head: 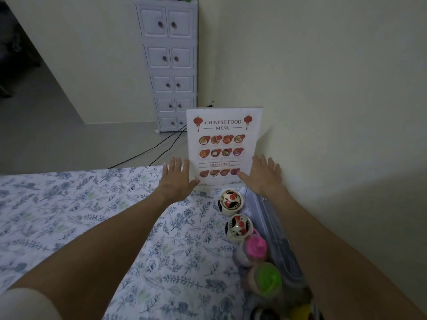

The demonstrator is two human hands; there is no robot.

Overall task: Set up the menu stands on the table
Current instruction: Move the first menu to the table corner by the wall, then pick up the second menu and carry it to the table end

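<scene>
A white menu stand (223,146) printed "Chinese Food Menu" stands upright at the far right corner of the table (69,215), close to the wall. My left hand (179,179) is flat with its fingers spread at the stand's lower left edge, the thumb touching it. At the lower right edge my right hand (265,176) is spread the same way, its thumb on the menu's face. Neither hand holds anything.
The table carries a blue floral cloth. Along the wall side stand two lidded rooster-pattern pots (231,200), a pink-capped bottle (253,248), a green-capped bottle (265,279) and a clear cutlery box (275,227). A white drawer cabinet (172,65) and floor cables (161,144) lie beyond.
</scene>
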